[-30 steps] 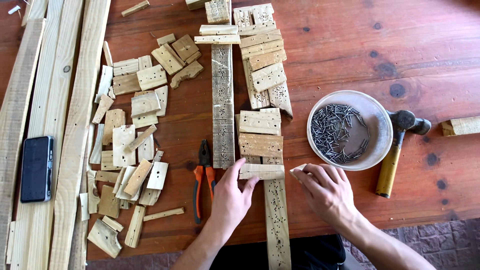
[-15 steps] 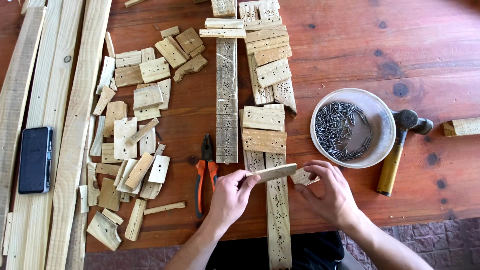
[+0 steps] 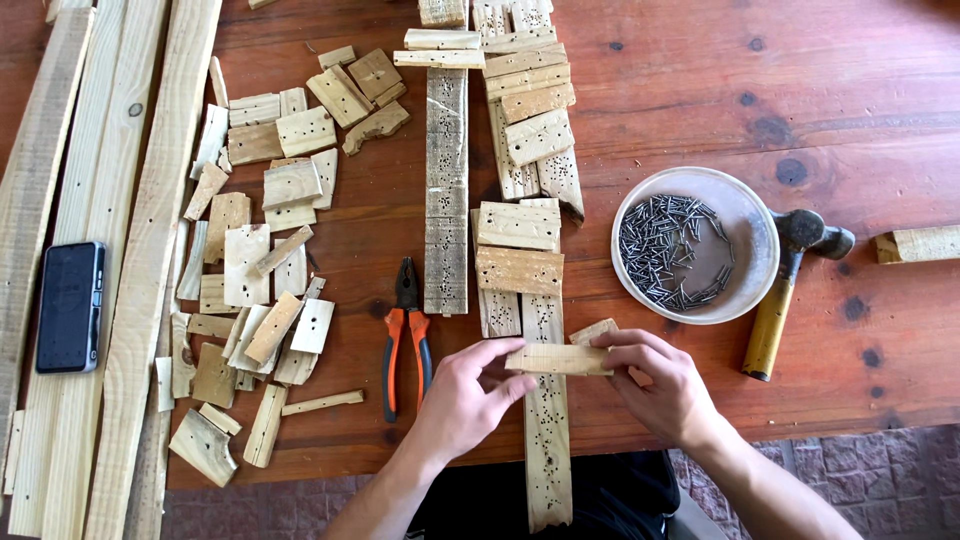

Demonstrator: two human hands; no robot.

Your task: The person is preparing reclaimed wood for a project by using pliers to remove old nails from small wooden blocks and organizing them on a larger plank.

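- Cut off at the near edge of the reddish-brown wooden table (image 3: 650,110): the lower end of a long pale plank peppered with small nail holes (image 3: 546,440), overhanging toward the lap; hard to make out: a second small offcut (image 3: 594,331) half hidden behind the right fingers.
- Held crosswise above that plank near the table's near edge: a short flat pale wood block (image 3: 556,359); pinched at its left end by the left hand (image 3: 462,398), at its right end by the right hand (image 3: 668,383), fingers curled over the top.
- Changed from half a second ago: block levelled out, then tilted; both hands much where they were.
- Around: orange-handled pliers (image 3: 405,335) just left of the left hand; white round bowl of dark nails (image 3: 694,245) and wooden-handled hammer (image 3: 784,290) toward the right edge; heap of pale wood scraps (image 3: 262,270) and a black phone (image 3: 70,305) on long boards at the left edge.
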